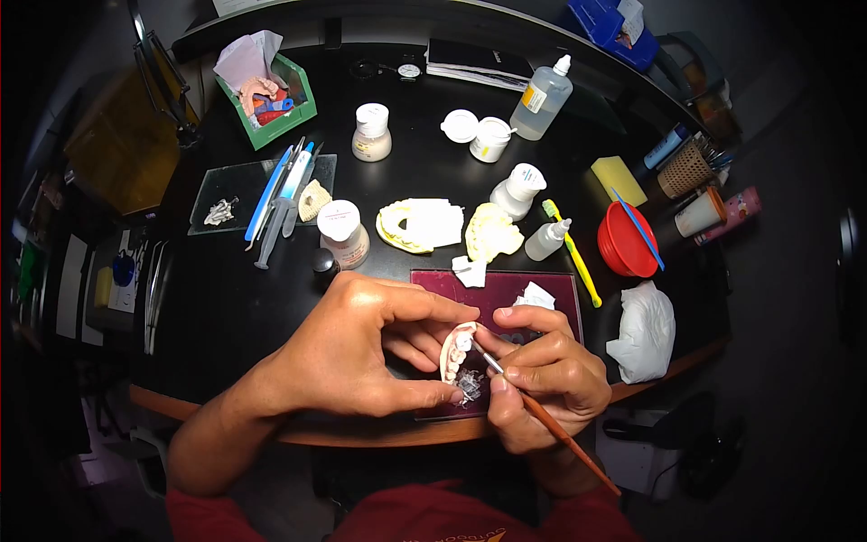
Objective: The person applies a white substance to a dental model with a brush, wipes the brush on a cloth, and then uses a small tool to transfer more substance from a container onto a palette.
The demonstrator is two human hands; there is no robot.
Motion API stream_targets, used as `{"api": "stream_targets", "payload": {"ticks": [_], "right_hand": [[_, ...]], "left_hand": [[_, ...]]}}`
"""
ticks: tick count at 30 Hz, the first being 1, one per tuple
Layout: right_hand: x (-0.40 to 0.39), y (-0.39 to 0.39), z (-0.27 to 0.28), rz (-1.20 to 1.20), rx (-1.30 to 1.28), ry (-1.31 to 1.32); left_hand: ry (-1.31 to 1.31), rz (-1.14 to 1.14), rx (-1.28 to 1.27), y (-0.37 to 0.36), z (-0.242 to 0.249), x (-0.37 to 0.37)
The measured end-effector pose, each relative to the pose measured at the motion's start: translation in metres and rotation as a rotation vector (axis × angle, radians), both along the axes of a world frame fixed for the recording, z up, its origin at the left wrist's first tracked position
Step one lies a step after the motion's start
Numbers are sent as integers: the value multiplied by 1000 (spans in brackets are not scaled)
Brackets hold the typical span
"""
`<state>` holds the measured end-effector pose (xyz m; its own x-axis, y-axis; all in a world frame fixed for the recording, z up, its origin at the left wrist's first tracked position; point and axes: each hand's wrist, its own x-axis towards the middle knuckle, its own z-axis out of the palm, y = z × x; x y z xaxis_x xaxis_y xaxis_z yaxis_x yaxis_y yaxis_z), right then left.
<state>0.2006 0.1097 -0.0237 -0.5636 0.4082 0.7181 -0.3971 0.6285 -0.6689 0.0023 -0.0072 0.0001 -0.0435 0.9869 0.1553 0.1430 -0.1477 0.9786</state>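
In the head view, my left hand holds a small dental model between thumb and fingers, its row of teeth facing right. My right hand is closed round a thin brush with a reddish-brown wooden handle and a metal collar. The brush's tip end points at the upper part of the model, right beside a white tooth. Below both hands lies a dark red glass slab, partly hidden by them. A greyish, flaky patch shows by my left thumb. A crumpled white tissue rests on the slab's upper right.
Yellowish plaster models, a lidded jar, and dropper bottle stand behind the slab. To the right are a yellow toothbrush, red bowl and white bundle. Left lie tools on a glass plate.
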Motion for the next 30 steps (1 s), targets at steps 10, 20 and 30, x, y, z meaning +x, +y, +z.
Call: {"api": "stream_targets", "payload": {"ticks": [10, 20, 30], "right_hand": [[2, 1, -1, 6, -14, 10], [2, -2, 1, -11, 10, -31], [0, -3, -1, -65, 69, -9]], "left_hand": [[34, -1, 23, 1, 0, -1], [63, 15, 8, 0, 2, -1], [95, 20, 35, 2, 1, -1]]}}
